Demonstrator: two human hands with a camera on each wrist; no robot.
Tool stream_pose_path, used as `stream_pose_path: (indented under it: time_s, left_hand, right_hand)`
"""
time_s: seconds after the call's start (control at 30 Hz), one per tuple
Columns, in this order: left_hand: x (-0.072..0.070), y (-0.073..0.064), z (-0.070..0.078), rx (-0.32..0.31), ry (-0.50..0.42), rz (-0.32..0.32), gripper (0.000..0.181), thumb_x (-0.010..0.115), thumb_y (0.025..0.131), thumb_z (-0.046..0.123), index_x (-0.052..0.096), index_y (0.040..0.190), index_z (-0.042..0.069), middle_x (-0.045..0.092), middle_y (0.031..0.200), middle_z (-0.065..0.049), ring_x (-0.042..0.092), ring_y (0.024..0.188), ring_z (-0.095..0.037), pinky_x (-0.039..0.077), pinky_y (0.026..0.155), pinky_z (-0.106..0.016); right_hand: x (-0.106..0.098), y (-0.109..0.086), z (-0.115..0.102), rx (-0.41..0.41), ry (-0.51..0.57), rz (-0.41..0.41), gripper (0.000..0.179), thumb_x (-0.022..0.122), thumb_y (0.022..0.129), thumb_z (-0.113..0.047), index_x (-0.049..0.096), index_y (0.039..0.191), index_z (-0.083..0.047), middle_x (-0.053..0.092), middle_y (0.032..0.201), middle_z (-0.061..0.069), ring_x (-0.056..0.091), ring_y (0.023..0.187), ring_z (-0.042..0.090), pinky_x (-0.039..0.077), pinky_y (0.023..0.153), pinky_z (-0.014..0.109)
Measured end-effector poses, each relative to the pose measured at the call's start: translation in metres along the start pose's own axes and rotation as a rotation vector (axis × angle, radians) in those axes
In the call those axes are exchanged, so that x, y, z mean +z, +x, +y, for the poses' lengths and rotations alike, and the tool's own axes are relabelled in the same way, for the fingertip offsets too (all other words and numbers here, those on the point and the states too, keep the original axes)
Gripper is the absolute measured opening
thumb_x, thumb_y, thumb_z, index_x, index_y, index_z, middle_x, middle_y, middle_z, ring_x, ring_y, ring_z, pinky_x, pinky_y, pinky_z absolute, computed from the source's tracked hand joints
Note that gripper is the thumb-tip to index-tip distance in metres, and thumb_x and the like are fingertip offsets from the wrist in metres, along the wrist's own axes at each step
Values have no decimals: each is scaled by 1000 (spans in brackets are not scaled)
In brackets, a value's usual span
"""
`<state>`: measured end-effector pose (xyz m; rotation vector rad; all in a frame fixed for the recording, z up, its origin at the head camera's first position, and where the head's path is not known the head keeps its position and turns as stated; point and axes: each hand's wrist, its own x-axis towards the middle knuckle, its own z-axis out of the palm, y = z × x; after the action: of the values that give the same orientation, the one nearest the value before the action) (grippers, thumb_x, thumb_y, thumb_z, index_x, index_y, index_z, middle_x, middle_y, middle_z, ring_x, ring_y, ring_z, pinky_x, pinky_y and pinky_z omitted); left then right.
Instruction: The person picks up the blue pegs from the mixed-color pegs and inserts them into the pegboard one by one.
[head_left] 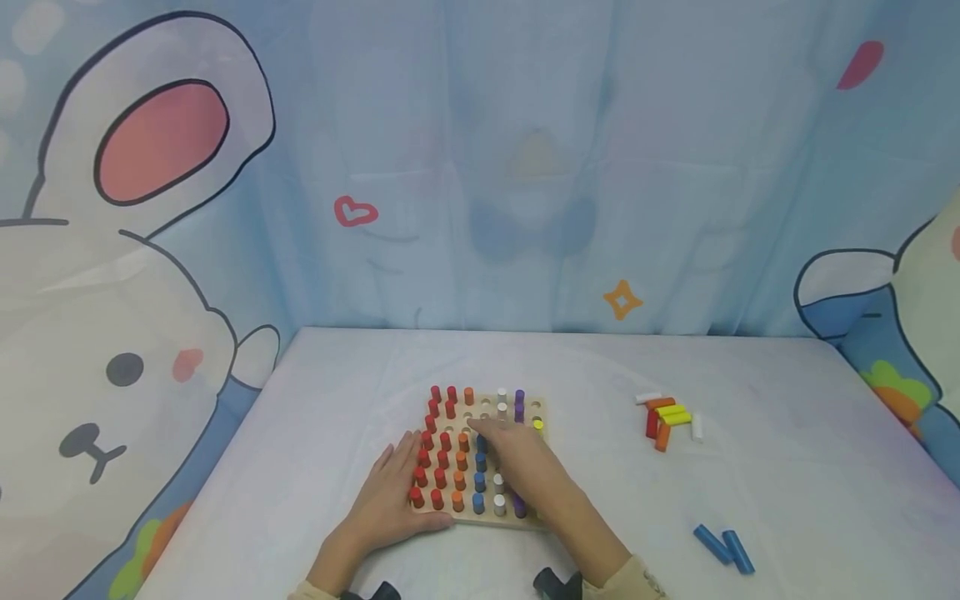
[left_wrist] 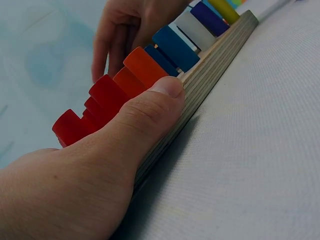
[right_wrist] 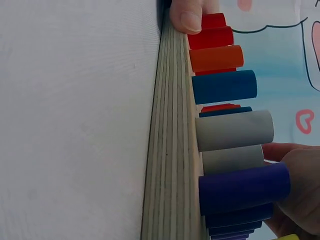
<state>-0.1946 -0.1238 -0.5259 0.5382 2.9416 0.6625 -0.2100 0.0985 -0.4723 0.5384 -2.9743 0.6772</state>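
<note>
A wooden pegboard (head_left: 487, 518) with rows of coloured pegs lies on the table. My left hand (head_left: 390, 492) rests at its near left corner, fingers fairly straight along the left side. Its thumb (left_wrist: 150, 107) lies against the near edge in the left wrist view. Over the middle of the board reaches my right hand (head_left: 528, 462), its fingertips low among the holes just behind a blue peg (head_left: 481, 462). Pegs partly hide the right hand (right_wrist: 302, 192) in the right wrist view, and whether it pinches a peg cannot be seen. Red pegs (head_left: 440, 477) and orange pegs (head_left: 459, 481) stand at the left.
Loose yellow (head_left: 675, 419), orange, red and white pegs lie in a small pile right of the board. Closer to me are two loose blue pegs (head_left: 738, 552). A printed curtain (head_left: 465, 167) hangs behind the white table (head_left: 600, 367).
</note>
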Motion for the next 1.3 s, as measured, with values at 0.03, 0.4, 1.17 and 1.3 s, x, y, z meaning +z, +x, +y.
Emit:
stream_pose_path:
  time_s: [0.03, 0.4, 1.17, 1.3]
  left_hand:
    - [0, 0, 0, 0, 1, -3, 122, 57, 64, 84, 19, 152, 10, 21, 159, -7, 18, 147, -21, 14, 120, -49]
    - [0, -2, 1, -17, -13, -12, 123, 57, 63, 85, 19, 152, 9, 19, 159, -8, 17, 147, -23, 12, 120, -48]
    - [0, -3, 3, -23, -11, -7, 123, 58, 62, 84, 20, 152, 9, 20, 159, -7, 18, 147, -23, 12, 120, -48]
    - [1, -2, 3, -18, -3, -4, 123, 59, 62, 84, 20, 152, 9, 20, 159, -7, 18, 147, -22, 13, 120, -48]
  right_hand:
    - [-1, 0, 0, -6, 2, -11, 42, 63, 91, -11, 56, 131, -22, 58, 134, 2, 53, 127, 21, 45, 102, 40]
    - [-10, -4, 7, -35, -2, 29, 32, 60, 94, -17, 62, 125, -20, 63, 129, 0, 56, 123, 19, 47, 102, 38]
    - [-67, -26, 24, 14, 34, 174, 22, 71, 86, -24, 72, 107, -21, 69, 98, -9, 65, 95, 10, 56, 87, 32]
    - [-76, -30, 30, 15, 23, 168, 24, 71, 86, -22, 71, 109, -20, 69, 97, -8, 65, 93, 12, 56, 85, 34]
